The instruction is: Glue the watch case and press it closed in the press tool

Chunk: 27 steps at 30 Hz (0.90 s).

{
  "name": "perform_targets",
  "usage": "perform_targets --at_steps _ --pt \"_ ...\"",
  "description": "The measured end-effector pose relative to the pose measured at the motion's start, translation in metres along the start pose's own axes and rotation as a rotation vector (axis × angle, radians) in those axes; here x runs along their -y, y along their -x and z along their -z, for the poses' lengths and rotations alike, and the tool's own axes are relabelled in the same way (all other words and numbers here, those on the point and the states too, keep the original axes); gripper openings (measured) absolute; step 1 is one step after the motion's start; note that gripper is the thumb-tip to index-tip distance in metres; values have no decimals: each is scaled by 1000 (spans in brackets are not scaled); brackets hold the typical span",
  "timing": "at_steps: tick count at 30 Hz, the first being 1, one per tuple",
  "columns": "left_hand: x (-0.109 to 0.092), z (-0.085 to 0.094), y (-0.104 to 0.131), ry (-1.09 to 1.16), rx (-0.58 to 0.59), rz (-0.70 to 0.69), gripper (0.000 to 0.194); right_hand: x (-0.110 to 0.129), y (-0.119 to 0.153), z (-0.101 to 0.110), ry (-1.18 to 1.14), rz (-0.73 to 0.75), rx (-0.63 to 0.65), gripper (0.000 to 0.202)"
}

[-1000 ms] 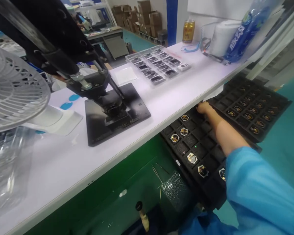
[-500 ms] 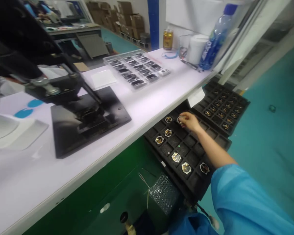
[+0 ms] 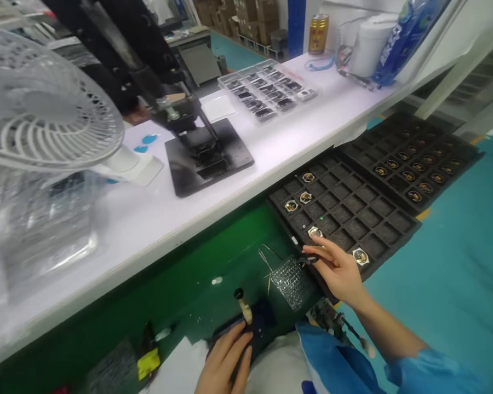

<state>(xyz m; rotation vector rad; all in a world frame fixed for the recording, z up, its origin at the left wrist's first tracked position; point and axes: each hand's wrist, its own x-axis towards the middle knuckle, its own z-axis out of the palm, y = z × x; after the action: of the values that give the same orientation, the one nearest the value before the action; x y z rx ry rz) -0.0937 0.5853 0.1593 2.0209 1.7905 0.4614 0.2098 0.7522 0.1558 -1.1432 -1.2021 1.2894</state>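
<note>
My right hand (image 3: 339, 271) is over the near left edge of a black compartment tray (image 3: 363, 205), its thumb and fingers pinched on a small dark piece (image 3: 309, 258). Round watch parts, such as one (image 3: 360, 256) right of the hand, sit in some compartments. At the bottom centre my left hand (image 3: 225, 361) has its fingers extended beside a small tool with a pale handle (image 3: 245, 312) and a dark end. Tweezers (image 3: 266, 258) and a clear textured sheet (image 3: 291, 283) lie on the green surface between the hands.
A second black tray (image 3: 394, 175) lies behind the first. On the raised white shelf (image 3: 213, 202) stand a fan (image 3: 49, 104), a black press (image 3: 207, 156), a clear parts box (image 3: 267, 90), a can (image 3: 318, 34) and a blue bottle (image 3: 406, 41).
My right hand has moved from the tray's far compartments to its near edge and now holds a dark piece. My left hand has come into view. The camera view has shifted left.
</note>
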Motion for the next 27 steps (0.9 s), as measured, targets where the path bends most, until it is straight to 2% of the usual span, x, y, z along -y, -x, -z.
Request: perform_targets --at_steps 2,5,9,13,18,22,27 --pt "-9 6 -6 -36 11 -33 27 5 10 -5 35 45 -40 44" --pt "-21 11 -11 -35 -40 -64 27 12 18 -10 45 72 -67 44" --pt "-38 11 -19 60 -50 -47 27 22 19 -19 -10 -18 -13 43" --pt "-63 12 -32 382 -13 90 38 33 21 -36 -147 -216 196 55" --pt "-89 20 -44 892 -39 213 67 39 34 -57 -273 -341 375 49" --pt "-92 27 -45 1129 -69 258 66 39 43 -63 -262 -280 434 45" --pt "-84 31 -41 1224 -127 263 57 40 45 -63 -44 -39 478 48"
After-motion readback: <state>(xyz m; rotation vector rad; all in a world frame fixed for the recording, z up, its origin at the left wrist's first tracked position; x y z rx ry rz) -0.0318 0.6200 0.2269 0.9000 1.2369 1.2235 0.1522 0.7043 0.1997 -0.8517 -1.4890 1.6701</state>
